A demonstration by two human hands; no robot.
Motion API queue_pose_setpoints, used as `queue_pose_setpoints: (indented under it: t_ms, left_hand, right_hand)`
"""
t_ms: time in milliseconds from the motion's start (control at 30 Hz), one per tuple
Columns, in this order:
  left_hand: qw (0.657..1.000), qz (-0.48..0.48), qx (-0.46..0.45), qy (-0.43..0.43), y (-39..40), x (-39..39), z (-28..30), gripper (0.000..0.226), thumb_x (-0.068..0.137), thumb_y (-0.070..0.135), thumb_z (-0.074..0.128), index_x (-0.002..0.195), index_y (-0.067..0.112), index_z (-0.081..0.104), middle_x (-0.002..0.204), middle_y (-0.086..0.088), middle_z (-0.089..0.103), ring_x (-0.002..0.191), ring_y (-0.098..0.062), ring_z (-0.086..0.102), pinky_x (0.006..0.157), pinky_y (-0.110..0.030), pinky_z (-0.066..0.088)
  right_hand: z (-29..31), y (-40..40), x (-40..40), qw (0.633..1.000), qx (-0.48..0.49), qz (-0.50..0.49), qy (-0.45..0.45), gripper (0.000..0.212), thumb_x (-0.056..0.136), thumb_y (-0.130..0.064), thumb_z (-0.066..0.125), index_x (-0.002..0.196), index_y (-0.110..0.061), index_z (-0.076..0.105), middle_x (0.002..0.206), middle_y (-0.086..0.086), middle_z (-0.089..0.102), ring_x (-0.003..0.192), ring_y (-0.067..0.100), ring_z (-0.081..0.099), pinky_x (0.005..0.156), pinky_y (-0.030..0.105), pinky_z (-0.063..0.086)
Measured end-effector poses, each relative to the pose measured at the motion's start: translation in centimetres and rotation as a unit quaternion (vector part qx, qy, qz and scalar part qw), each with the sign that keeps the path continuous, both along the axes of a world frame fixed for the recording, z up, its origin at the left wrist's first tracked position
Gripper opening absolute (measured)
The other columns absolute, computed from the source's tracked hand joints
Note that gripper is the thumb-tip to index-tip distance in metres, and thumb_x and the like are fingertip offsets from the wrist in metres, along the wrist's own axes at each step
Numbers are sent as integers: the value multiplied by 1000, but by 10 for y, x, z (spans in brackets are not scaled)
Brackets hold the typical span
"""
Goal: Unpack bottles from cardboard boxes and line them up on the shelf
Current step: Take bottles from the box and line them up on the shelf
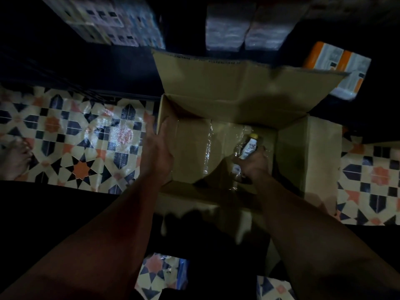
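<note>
One bottle (249, 148) left in the cardboard box (238, 92), gripped by the right hand (253, 167).
It lies tilted in the box's right half, long axis running up-frame, yellow cap (blurred) pointing away from the person. The left hand (158, 148), fingers straight, braces the left wall; best lift straight up, clear of the loose plastic wrap (207, 148).

We count one open cardboard box (218, 100) at centre. Inside it, at 3 o'clock, is one bottle (249, 148) with a yellow cap. We count two hands: the left hand (157, 152) at 9 o'clock and the right hand (253, 165) at 4 o'clock. We count one orange-and-white pack (337, 61) at 2 o'clock. At 9 o'clock, at the frame edge, we count one bare foot (14, 156).
</note>
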State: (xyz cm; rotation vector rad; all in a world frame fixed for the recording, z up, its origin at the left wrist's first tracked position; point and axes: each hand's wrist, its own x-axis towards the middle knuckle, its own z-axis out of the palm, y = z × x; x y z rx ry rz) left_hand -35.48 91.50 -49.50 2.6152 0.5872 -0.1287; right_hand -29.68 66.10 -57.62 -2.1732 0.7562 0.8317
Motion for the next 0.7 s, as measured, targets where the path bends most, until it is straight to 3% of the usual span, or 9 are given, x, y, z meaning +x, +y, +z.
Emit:
queue_pose_setpoints:
  t_ms: [133,267,333,400,467,600,633,667,700]
  left_hand:
    - [1000,-2,-20,0,1,-1,-1,100,74,-22,65,158,22,33,168,-14,10,143,-36,41,96,-32,53]
    - [1000,-4,-17,26,-7,1,14,120,79,-26,54,162,39,-3,171,-10,1,150,-32,31,77,-24,47]
    - [997,-18,-1,75,-4,2,25,118,83,-21,55,162,33,-14,171,-7,-8,157,-34,13,90,-36,52]
    - [980,-59,79,173,4,7,38,112,90,0,60,159,27,-25,169,-4,-22,157,-36,-10,112,-60,39]
    - [948,-100,150,262,10,17,67,106,97,30,57,156,23,-31,165,-5,-33,154,-38,-23,116,-71,22]
    - [935,-147,104,306,13,40,190,98,99,52,49,157,28,-27,164,-6,-35,150,-37,-31,121,-68,2]
    - [933,-169,98,301,13,37,200,96,99,49,50,159,30,-23,166,-6,-32,151,-37,-31,122,-66,0]
    - [941,-183,88,271,11,45,266,95,99,42,53,161,30,-19,168,-7,-26,152,-37,-28,123,-64,0]
    - [943,-194,81,259,9,41,279,95,98,35,57,163,28,-12,170,-8,-19,154,-36,-24,124,-61,3]
  right_hand:
    - [-10,14,0,1000,-22,5,17,89,76,-33,87,144,-10,33,139,21,46,123,41,53,100,49,49]
    - [5,18,-4,999,-35,20,16,82,78,-44,81,141,-8,41,138,19,47,122,40,53,100,44,49]
    - [27,19,-7,998,-44,48,-11,84,77,-47,81,139,-6,43,137,22,52,124,40,53,104,45,46]
    - [67,21,-10,995,-54,74,-35,88,79,-45,81,141,-1,37,139,26,49,126,41,50,107,47,44]
    - [122,22,-14,992,-52,99,-57,86,83,-38,80,142,2,34,141,27,43,126,41,49,107,44,42]
    - [271,17,-13,988,-13,118,-97,69,82,-29,81,131,1,42,133,21,44,120,37,50,95,35,42]
    - [281,18,-19,986,-6,129,-107,66,81,-29,82,127,-1,44,130,19,45,117,36,52,93,35,43]
    - [350,13,-12,983,7,134,-126,62,80,-28,83,122,-5,44,126,17,44,113,36,53,93,37,46]
    - [365,15,-18,981,18,142,-128,58,79,-28,83,117,-9,43,123,14,43,109,34,54,92,39,49]
